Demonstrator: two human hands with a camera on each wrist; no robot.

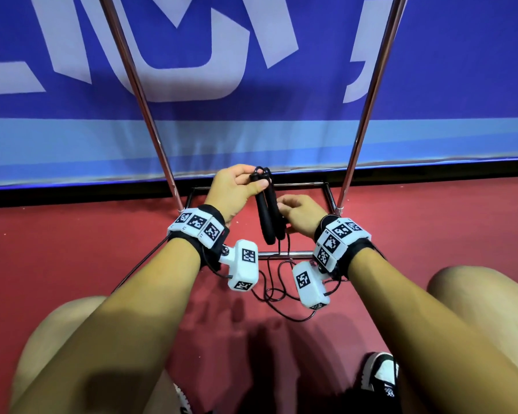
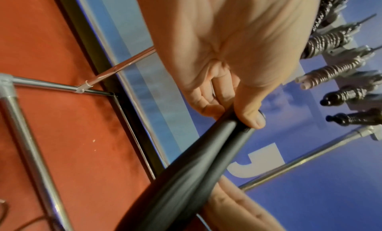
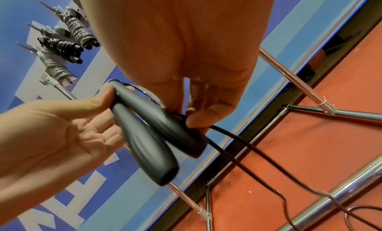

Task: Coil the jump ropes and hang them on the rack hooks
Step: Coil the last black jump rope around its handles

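Two black jump rope handles [image 1: 268,213] hang side by side, tops up, in front of the chrome rack [image 1: 150,115]. My left hand [image 1: 256,180] pinches their upper ends between thumb and fingers; in the left wrist view the thumb [image 2: 251,118] presses on the handles [image 2: 196,169]. Just right of the handles, my right hand [image 1: 283,206] pinches the thin black cord [image 3: 268,161] between thumb [image 3: 198,118] and curled fingers, beside the nearer handle [image 3: 165,125]. The rest of the cord lies in loose loops on the floor [image 1: 281,291].
Several coiled ropes [image 2: 330,71] hang on hooks high on the rack, also seen as wound bundles [image 3: 68,43]. The rack's base bars [image 1: 281,254] lie on the red floor under my hands. A blue banner [image 1: 431,85] stands behind. My knees and a shoe [image 1: 380,375] are below.
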